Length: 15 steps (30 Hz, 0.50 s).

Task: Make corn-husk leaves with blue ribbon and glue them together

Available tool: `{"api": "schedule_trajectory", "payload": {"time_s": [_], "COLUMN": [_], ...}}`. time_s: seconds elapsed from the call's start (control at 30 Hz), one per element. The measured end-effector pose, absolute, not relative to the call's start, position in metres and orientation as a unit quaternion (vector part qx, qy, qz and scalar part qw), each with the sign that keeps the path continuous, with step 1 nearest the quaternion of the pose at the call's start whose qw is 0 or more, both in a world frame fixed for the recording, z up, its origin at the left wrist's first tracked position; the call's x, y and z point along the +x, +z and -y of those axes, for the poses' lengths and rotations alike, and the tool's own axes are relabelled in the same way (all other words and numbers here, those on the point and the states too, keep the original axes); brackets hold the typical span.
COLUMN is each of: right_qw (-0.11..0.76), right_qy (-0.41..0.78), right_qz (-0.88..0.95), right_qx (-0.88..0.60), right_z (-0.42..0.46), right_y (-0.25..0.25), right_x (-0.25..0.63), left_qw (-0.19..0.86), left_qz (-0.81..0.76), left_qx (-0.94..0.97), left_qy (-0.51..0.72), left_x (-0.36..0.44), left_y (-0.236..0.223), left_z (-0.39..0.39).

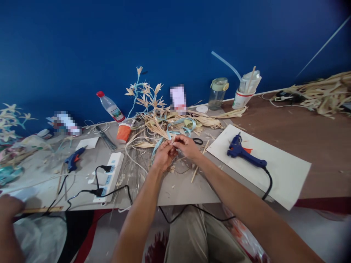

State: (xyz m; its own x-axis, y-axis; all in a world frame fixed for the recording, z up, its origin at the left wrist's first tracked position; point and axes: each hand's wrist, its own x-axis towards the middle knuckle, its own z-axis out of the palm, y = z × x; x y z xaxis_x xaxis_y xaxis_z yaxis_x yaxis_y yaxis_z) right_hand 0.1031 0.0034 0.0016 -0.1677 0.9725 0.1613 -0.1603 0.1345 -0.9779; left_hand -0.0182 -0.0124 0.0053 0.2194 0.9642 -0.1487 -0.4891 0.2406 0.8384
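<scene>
My left hand (165, 155) and my right hand (187, 147) meet over the table, fingertips pinched together on a small pale piece that I cannot make out clearly. Light blue ribbon (189, 128) curls just beyond the fingers. Behind it lies a heap of dry, straw-coloured husk strips (156, 124). Pale husk flowers (145, 98) on blue-wrapped stems rise at the back of the heap. Close by my right hand are the black handles of scissors (197, 141), partly hidden, and a thin wooden stick (199, 162).
A blue glue gun (244, 153) lies on white board (285, 175) at right; another glue gun (73, 159) is left. A power strip (111, 175) trails black cords. An orange cup (124, 132), bottle (111, 107) and jar (217, 95) stand behind. Another person's hand (11, 206) is far left.
</scene>
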Motion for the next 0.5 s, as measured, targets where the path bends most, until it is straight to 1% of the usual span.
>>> {"api": "schedule_trajectory", "payload": {"time_s": [0.13,0.5], "right_qw": [0.528,0.520], "right_qy": [0.572,0.589], "right_qz": [0.520,0.523], "right_qx": [-0.352,-0.331], "right_z": [-0.0039,-0.0052], "right_y": [0.0014,-0.0006], "right_x": [0.1031,0.1043], "left_qw": [0.700,0.726], "left_qz": [-0.350,-0.320], "left_qx": [0.340,0.318], "left_qy": [0.521,0.519], "left_x": [-0.0163,-0.0194], "left_y": [0.0079,0.0066], "left_z": [0.0139,0.0132]}}
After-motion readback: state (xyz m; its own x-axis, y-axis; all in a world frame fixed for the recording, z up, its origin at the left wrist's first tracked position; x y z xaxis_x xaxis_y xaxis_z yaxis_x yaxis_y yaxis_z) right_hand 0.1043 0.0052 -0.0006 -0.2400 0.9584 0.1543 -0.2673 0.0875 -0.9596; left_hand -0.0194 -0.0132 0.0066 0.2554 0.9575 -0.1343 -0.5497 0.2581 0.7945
